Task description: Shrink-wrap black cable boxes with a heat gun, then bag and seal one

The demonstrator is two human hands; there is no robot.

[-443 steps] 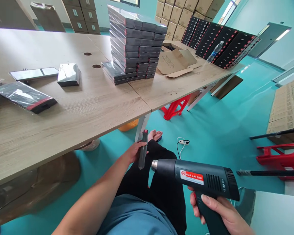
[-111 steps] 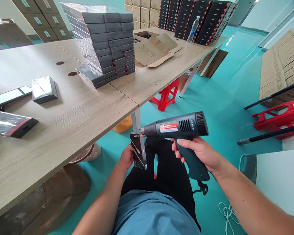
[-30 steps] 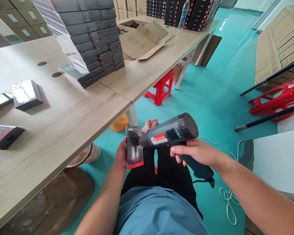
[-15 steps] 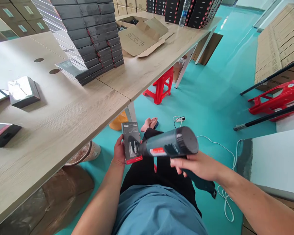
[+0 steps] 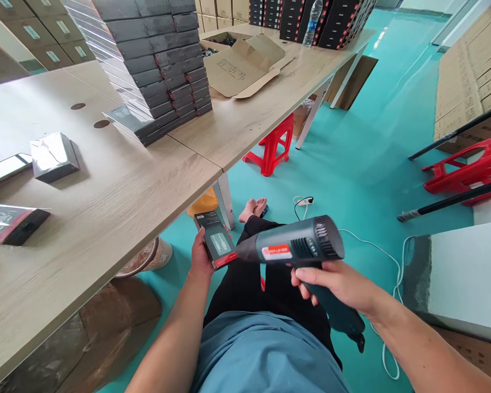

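Observation:
My left hand [image 5: 202,255] is closed around the edge of a flat black box [image 5: 213,236] with a red band at its lower end, held tilted above my lap. In my right hand [image 5: 331,284] is a dark green heat gun [image 5: 294,243], gripped by its handle. Its nozzle points left, close to the box's lower right corner; whether the two touch, I cannot tell. On the table [image 5: 118,202] to my left are a small film-wrapped box [image 5: 54,158], another wrapped box [image 5: 14,224] and a phone-like flat object [image 5: 6,170].
A tall stack of dark boxes [image 5: 163,65] stands on the table, with an opened carton [image 5: 245,68] and a water bottle [image 5: 312,24] beyond. Below are a red stool [image 5: 272,147] and a waste bin [image 5: 157,255]. A white cord [image 5: 376,252] crosses the floor.
The black box has turned, its top leaning left. The heat gun has shifted slightly right, its nozzle now at the box's edge instead of over its face. The view has shifted slightly.

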